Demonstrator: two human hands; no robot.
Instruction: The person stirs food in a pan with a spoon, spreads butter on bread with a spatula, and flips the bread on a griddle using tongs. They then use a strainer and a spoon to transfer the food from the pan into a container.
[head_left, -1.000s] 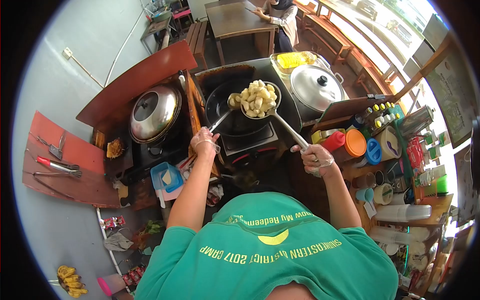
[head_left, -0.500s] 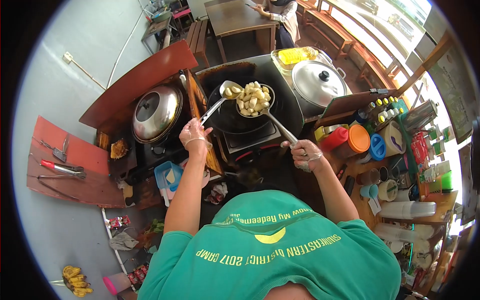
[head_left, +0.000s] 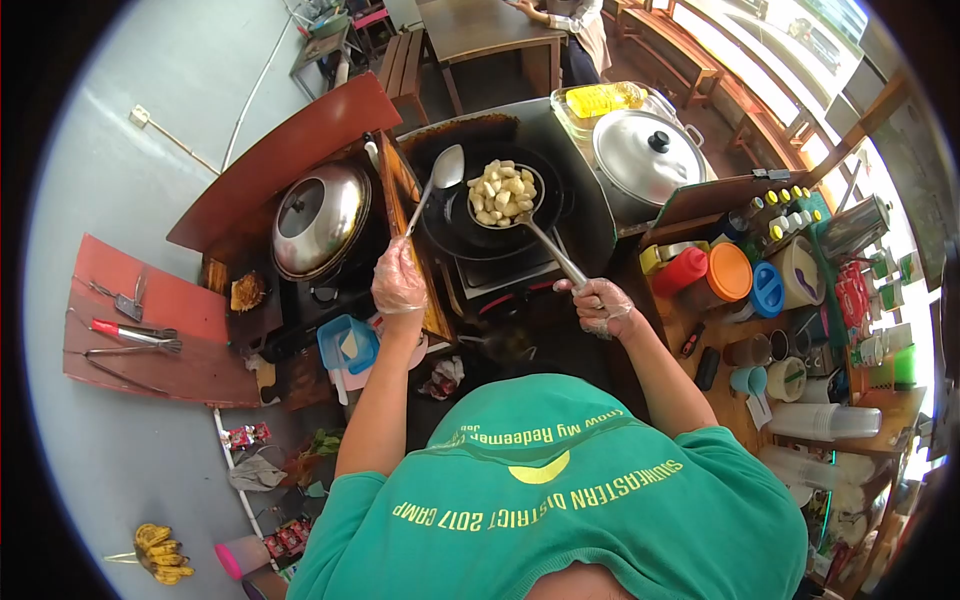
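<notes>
My left hand (head_left: 400,280), in a clear plastic glove, is closed around the handle of a metal spatula (head_left: 448,167). The spatula's head is tilted up over the left rim of a black wok (head_left: 450,226) and carries no pieces. In a similar glove, my right hand (head_left: 603,306) grips the long handle of a round strainer ladle (head_left: 556,252). Its bowl is heaped with pale, chunky pieces of food (head_left: 502,192) and is held above the wok. The wok sits on a stove (head_left: 510,272); its inside is partly hidden by the ladle.
A lidded steel pot (head_left: 322,222) stands on the left; a larger lidded pot (head_left: 650,155) is at the right. Beside that lies a bottle of yellow oil (head_left: 605,98). Jars and an orange-lidded container (head_left: 729,272) crowd the right counter. A person (head_left: 578,30) is at the far table.
The spatula has moved left, away from the ladle, and the pieces it carried are gone from it. My left hand has turned. The heaped ladle stays over the wok.
</notes>
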